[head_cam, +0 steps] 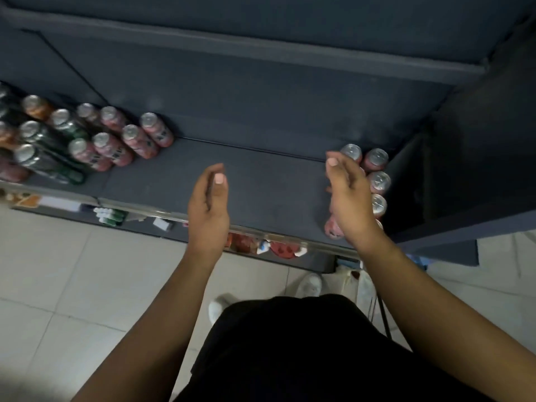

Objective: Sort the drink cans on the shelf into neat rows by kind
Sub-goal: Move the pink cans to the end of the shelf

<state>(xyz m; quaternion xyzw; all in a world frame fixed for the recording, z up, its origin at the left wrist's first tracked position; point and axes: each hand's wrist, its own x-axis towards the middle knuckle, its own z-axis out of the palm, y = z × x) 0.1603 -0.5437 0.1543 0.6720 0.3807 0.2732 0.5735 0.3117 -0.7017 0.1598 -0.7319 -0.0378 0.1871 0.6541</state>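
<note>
A dark grey shelf (261,181) holds two groups of cans. At the left stand several pink cans (139,139) mixed with green cans (43,158) and orange cans (36,105). At the right end, several pink cans (377,161) stand in two close rows against the side wall. My left hand (207,207) hovers over the shelf's front middle, fingers relaxed, holding nothing. My right hand (348,192) is over the right group, fingers loosely bent beside the cans, hiding part of the inner row. Whether it touches a can is unclear.
A shelf board (261,44) overhangs above. The dark side panel (464,169) closes the right end. A lower shelf (261,245) with packaged goods shows under the front rail. Pale floor tiles (72,285) and my white shoes (309,284) lie below.
</note>
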